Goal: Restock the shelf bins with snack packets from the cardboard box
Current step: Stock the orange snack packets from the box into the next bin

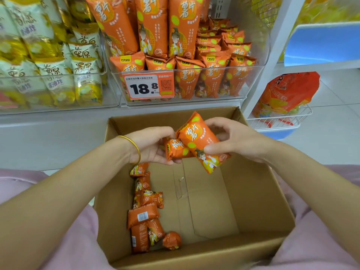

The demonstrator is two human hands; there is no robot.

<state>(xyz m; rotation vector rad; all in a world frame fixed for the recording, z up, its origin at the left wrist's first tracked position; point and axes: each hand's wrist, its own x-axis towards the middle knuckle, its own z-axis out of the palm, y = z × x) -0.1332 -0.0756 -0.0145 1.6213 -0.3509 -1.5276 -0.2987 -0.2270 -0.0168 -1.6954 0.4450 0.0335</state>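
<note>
At seven o'clock inside the cardboard box [214, 201] lie loose snack packets [143, 216]. Above the box, the left hand [153, 145] pinches a small packet [176, 149], and the right hand [237, 139] grips a larger packet [198, 141]. Both packets look light, puffy, slick and crushable, so they are best held gently by the sides. The shelf bin [251, 94] sits at twelve o'clock.

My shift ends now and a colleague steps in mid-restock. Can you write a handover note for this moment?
Left hand: holds a small orange packet above the box.
Right hand: holds a second orange packet beside it.
Cardboard box: open, below the hands; several orange packets lie along its left wall.
Done: the clear bin with the 18.8 price tag already holds many orange packets.
Left: put the two held packets in that bin, then the rest from the box.
</note>
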